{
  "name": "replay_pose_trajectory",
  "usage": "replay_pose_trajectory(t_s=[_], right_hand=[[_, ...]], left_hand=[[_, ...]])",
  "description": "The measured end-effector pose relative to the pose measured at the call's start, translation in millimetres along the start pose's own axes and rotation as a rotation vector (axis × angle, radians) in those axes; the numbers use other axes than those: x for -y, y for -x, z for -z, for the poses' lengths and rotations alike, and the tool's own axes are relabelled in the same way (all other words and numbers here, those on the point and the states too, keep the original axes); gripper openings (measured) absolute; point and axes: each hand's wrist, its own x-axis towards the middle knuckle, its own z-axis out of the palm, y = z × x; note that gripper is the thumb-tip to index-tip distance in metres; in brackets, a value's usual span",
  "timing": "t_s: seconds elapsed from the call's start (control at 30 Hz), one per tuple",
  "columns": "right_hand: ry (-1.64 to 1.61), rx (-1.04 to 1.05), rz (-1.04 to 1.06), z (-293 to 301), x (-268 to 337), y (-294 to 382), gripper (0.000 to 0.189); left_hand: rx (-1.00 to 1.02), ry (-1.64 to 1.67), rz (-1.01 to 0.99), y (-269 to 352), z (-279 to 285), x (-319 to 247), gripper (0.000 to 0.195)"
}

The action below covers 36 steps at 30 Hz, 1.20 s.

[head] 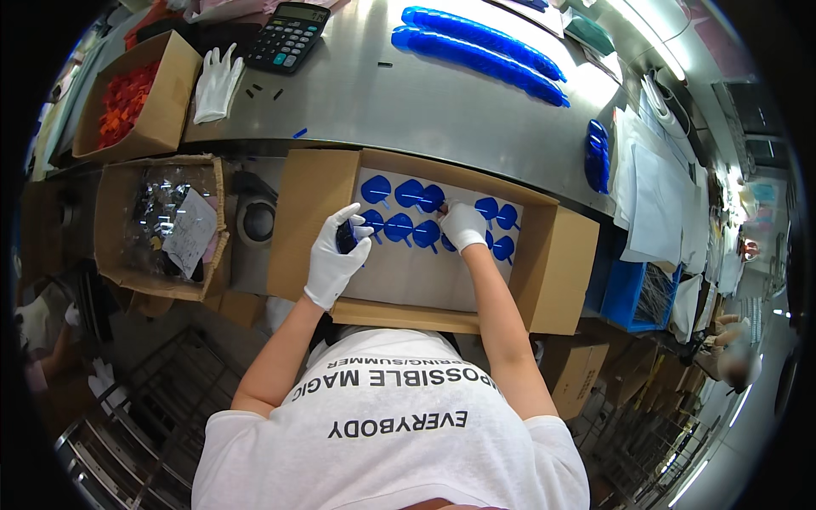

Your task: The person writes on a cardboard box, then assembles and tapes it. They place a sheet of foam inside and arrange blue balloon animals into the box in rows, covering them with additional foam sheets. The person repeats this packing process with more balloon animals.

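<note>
Several blue lens-shaped plastic pieces (399, 227) with short tabs lie in two rows on the pale bottom of an open cardboard box (408, 313) in front of me. My left hand (333, 264), in a white glove, is over the box's left side, its fingers closed around a small dark blue stack of pieces (346, 237). My right hand (464, 224), also gloved, reaches down into the rows. Its fingertips are beside a blue piece (431, 198) in the far row; whether they grip one is hidden. The hand covers part of the near row.
Behind the box is a metal table (357, 102) with two long blue stacks (484, 57), a shorter blue bundle (597, 156), a calculator (288, 37) and a loose white glove (218, 84). Boxes of red pieces (127, 102) and clear-wrapped pieces (159, 223) stand left. A blue bin (621, 296) is right.
</note>
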Motion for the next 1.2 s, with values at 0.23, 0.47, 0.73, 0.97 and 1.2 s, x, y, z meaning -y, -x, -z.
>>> replay_pose_trajectory(t_s=[0.23,0.47,0.73,0.97,1.2], right_hand=[[0.077,-0.021,-0.001,21,-6,8,0.023],[0.096,-0.089,-0.074,32,-38,15,0.019],[-0.858,0.382,0.324,35,48,114,0.023],[-0.749,0.464,0.21,46,55,119,0.028],[-0.779,0.404,0.088,41,43,125,0.031]], left_hand=[[0.013,-0.008,-0.049,0,2,5,0.054],[-0.037,0.044,-0.044,-1,-11,-4,0.056],[-0.063,0.213,-0.011,5,-46,35,0.032],[-0.056,0.184,-0.037,16,-50,34,0.028],[-0.164,0.42,0.271,9,-32,10,0.015]])
